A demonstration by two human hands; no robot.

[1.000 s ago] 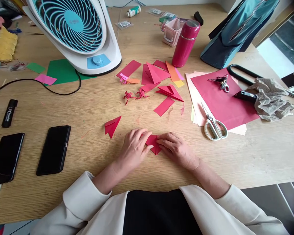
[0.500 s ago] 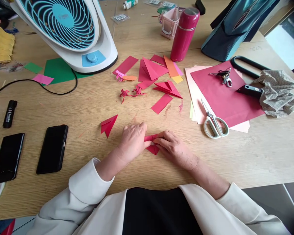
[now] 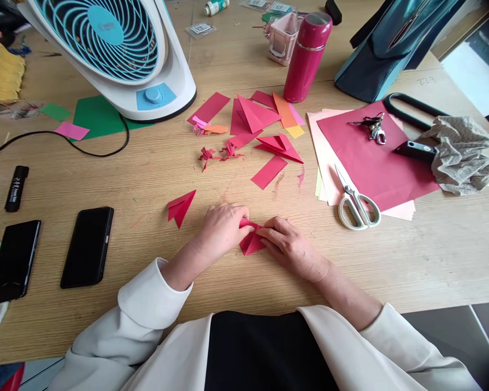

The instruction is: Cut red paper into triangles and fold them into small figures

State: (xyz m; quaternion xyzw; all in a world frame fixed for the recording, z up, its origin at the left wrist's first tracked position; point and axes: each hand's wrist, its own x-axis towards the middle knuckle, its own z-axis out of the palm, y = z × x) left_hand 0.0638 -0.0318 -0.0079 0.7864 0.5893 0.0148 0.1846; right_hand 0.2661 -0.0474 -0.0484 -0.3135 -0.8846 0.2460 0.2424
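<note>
A small folded red paper [image 3: 251, 244] lies on the wooden table between my hands, its lower flaps spread toward me. The fingers of my left hand [image 3: 225, 227] are closed on its upper left edge. From the right, my right hand [image 3: 289, 245] pinches the paper near its centre crease. Left of my hands rests a separate folded red piece [image 3: 181, 207]. Beyond them lie several red sheets and folded pieces [image 3: 255, 115], with small red paper figures [image 3: 229, 151] beside them.
White-handled scissors [image 3: 357, 209] and a large red sheet [image 3: 375, 157] lie at the right. A pink bottle [image 3: 307, 57] and a fan [image 3: 146, 98] stand at the back. Two phones [image 3: 87, 247] lie at the left.
My left hand has shifted slightly up along the paper, its thumb drawn back from the centre. More of the paper's lower left part now shows. My right hand has barely moved.
</note>
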